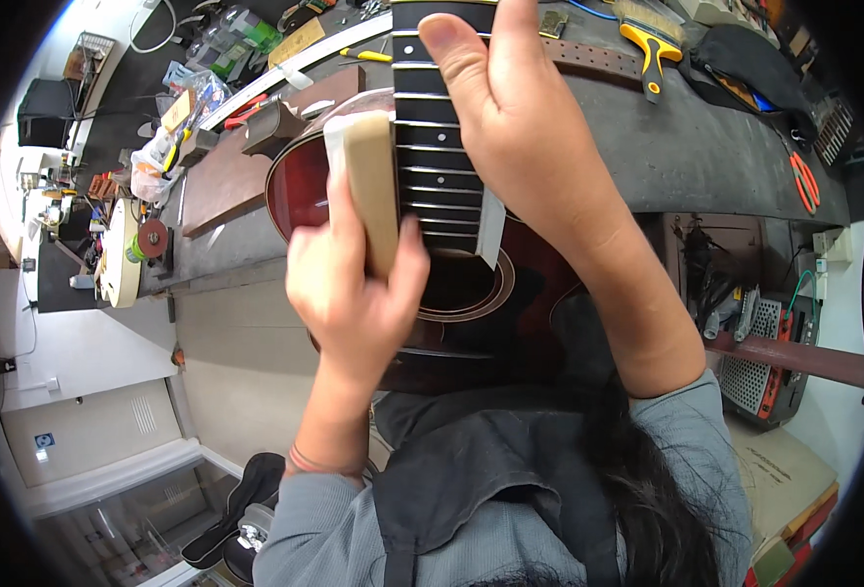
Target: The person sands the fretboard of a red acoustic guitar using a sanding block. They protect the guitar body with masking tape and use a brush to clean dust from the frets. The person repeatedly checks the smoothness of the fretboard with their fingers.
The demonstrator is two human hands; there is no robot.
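A dark red acoustic guitar (300, 191) rests in front of me, its neck pointing away across the bench. Metal frets and pale dots mark the black fretboard (440, 157). My left hand (339, 289), a little blurred, is closed around a pale wooden block (368, 171) with a white layer on its left side. The block stands along the left edge of the fretboard. My right hand (515, 112) grips the neck farther up, its thumb over the frets and the other fingers mostly hidden. White material (491, 227) shows beside the fretboard's lower right end, above the soundhole (456, 286).
Behind the guitar runs a dark workbench (637, 157). A yellow-handled brush (653, 54), a black bag (750, 73) and red-handled pliers (804, 183) lie to the right. Tools and plastic bags (153, 174) crowd the left. An amplifier (759, 362) stands at lower right.
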